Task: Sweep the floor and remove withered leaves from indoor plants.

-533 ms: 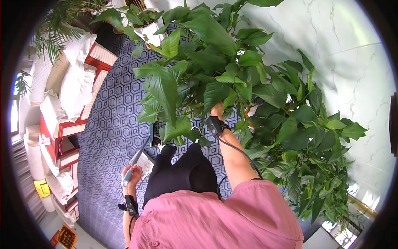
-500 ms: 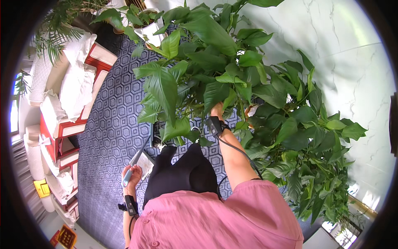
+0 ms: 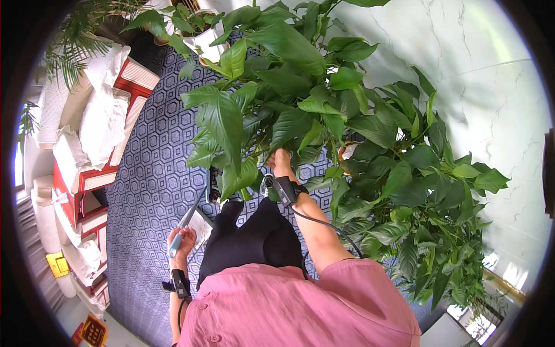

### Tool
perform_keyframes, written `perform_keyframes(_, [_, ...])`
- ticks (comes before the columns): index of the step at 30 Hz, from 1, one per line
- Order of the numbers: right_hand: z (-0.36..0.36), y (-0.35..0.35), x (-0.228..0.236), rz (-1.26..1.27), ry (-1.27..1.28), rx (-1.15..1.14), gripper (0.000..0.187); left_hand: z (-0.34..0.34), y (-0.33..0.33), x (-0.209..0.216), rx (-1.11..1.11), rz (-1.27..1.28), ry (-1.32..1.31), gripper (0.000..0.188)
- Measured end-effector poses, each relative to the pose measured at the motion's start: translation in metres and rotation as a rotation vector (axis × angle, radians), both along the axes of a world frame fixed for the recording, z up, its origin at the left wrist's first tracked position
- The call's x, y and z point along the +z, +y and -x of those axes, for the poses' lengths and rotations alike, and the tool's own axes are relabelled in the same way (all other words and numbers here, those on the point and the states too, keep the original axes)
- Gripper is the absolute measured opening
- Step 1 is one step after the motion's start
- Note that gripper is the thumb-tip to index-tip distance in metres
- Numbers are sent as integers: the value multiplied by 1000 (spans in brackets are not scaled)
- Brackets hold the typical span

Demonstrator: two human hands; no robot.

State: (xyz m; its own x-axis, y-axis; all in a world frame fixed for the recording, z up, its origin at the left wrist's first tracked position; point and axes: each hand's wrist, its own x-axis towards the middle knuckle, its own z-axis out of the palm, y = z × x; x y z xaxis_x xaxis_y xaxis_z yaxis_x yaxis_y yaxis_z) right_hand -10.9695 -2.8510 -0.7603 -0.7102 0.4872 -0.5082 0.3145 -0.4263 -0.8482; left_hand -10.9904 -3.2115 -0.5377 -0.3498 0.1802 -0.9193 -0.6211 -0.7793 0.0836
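Note:
My left hand (image 3: 184, 242) is wrapped round the light-blue handle of a long, thin grey tool (image 3: 196, 203) on my left; its exact kind is not clear. The tool slants away from me toward the plant. My right hand (image 3: 281, 159) reaches under the drooping leaves of a large, broad-leaved green plant (image 3: 289, 87). Its fingers look drawn together among the lower stems, and leaves cover whatever they hold. A black device is strapped to each wrist.
A flat whitish thing (image 3: 202, 228) lies on the patterned blue carpet (image 3: 147, 191) by my left leg. More leafy plants (image 3: 422, 191) stand along the marble wall (image 3: 491, 104) on the right. A white pot (image 3: 207, 43) is at the back; red-and-cream seats (image 3: 87, 173) line the left.
My right hand has shifted left and slightly nearer under the leaves, and its fingers show more. My left hand keeps its hold on the tool, nearly still.

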Motion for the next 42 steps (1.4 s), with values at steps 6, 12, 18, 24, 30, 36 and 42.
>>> perform_keyframes(6, [-36,12,118,729,92,-59,18,2,-3,-1,19,-17,2,9])
perform_keyframes(12, [-54,-8,199,868,101,530,19,-3,-6,12,-76,14,23,15])
perform_keyframes(18, [-39,-60,249,820,253,837,19,-1,-38,16,-280,114,21,45])
perform_keyframes(24, [-1,-160,266,274,47,1103,10,-3,-36,58,-946,263,466,33])
perform_keyframes(30, [11,-263,259,-406,251,1264,17,-10,-75,40,-750,61,440,21])
perform_keyframes(36, [4,-316,266,-302,148,1266,17,-16,-123,4,-721,25,495,19])
perform_keyframes(42, [-2,-350,266,-691,229,1044,32,-9,-157,21,-569,-31,408,21])
